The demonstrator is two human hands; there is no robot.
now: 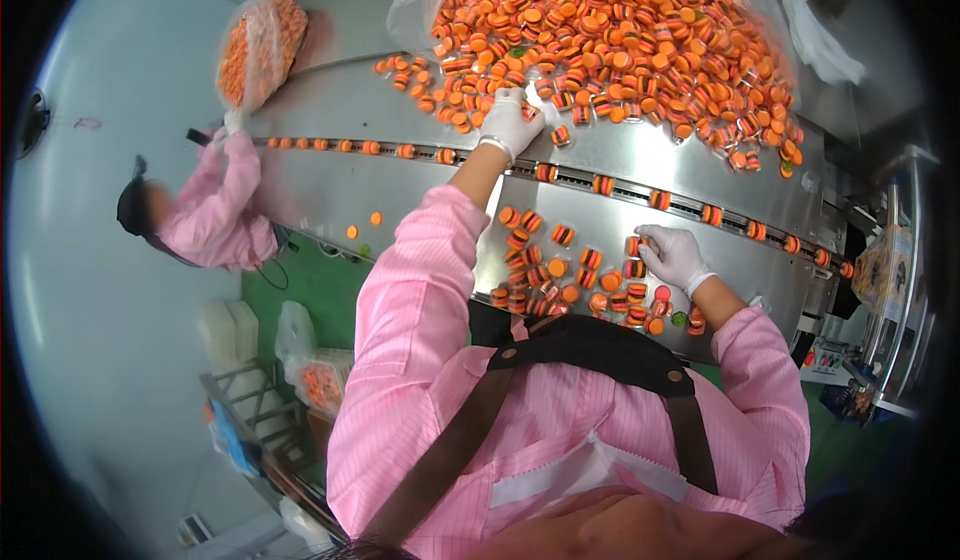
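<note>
My left hand (512,125), in a white glove, reaches past the narrow conveyor (560,173) to the near edge of a big heap of small burger-shaped candies (610,40). Its fingers curl round an orange candy (531,112), partly hidden by the glove. Nearer to me on the right, my gloved right hand (676,258) pinches a layered orange, red and dark candy (633,246) between thumb and fingers. Below that hand lies a smaller loose group of candies (560,270), with a few red and green pieces among them. Single candies sit spaced along the conveyor.
A clear plastic bag (415,10) lies around the heap. At the far left a co-worker (215,205) in pink handles a full bag of candies (262,50). The conveyor runs right to a metal machine (890,280). A rack (260,430) stands at lower left.
</note>
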